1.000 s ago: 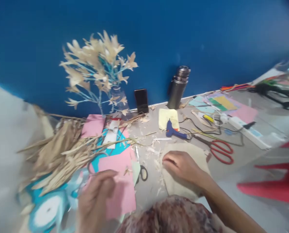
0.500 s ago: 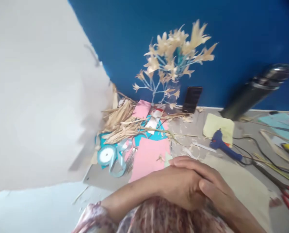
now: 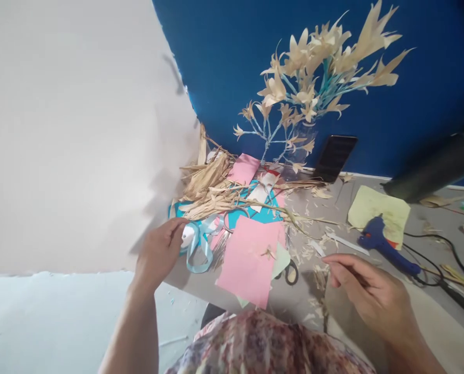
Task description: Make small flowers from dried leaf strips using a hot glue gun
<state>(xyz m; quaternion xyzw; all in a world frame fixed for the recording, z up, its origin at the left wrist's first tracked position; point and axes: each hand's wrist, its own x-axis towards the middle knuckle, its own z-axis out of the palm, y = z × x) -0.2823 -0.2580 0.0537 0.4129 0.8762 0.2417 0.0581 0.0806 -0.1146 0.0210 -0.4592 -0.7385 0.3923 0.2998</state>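
My left hand [image 3: 158,254] is at the left edge of the table, its fingers closed on the rim of a spool of light-blue ribbon [image 3: 188,235]. A loose loop of the ribbon hangs off the spool towards me. My right hand [image 3: 376,298] hovers over the right part of the table, fingers loosely bent with a gap at the thumb and nothing visible in them. Between the hands lies a pink sheet [image 3: 245,265] with a small dried flower piece [image 3: 269,253] on it. Dark-handled scissors [image 3: 292,272] stick out beside a pale green paper [image 3: 281,259].
Dried husks [image 3: 208,189] are heaped at the back left. Husk flowers [image 3: 310,57] stand in a clear vase [image 3: 304,140] near a phone [image 3: 335,158] leaning on the wall. A blue glue gun [image 3: 387,246] and its cord lie right, by a dark flask [image 3: 438,169].
My hands, clasped together before, have come apart. The left has gone to the ribbon spool, the right out to the right. The view has shifted left, uncovering the scissors.
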